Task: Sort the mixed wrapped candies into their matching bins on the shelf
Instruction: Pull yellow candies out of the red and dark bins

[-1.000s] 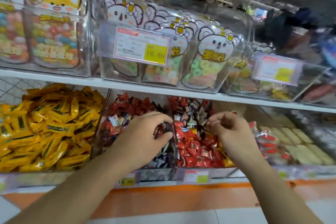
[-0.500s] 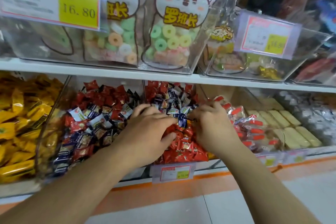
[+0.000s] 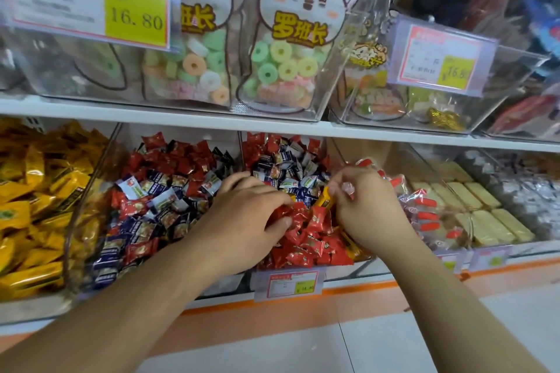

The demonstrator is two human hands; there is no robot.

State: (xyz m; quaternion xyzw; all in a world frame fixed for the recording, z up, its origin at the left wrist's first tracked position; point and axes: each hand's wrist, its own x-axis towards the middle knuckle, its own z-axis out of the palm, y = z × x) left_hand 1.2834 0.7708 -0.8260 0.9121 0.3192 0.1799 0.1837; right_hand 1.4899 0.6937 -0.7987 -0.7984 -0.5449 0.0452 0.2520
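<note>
The middle clear bin (image 3: 247, 160) on the lower shelf holds red candies (image 3: 315, 245) mixed with blue-and-white candies (image 3: 291, 172). My left hand (image 3: 245, 218) is dug into the red pile, with fingers and thumb curled round some red candies. My right hand (image 3: 366, 206) pinches a yellow wrapped candy (image 3: 323, 198) just above the pile, close to my left fingertips. The bin to the left (image 3: 100, 179) also holds red and blue-and-white candies (image 3: 151, 206). At the far left is a heap of yellow candies (image 3: 33, 206).
Right of my hands lie clear-wrapped candies with red ends (image 3: 424, 206), beige bars (image 3: 485, 215) and silver-wrapped candies (image 3: 530, 191). The upper shelf (image 3: 181, 118) carries clear bins of bagged ring candies (image 3: 285, 66) with price tags (image 3: 91, 0). An orange-edged ledge (image 3: 272, 312) runs below.
The view has moved closer to the middle bin. My right hand now holds a yellow candy where a blue one sat between my fingertips. My left hand has sunk deeper into the red candies.
</note>
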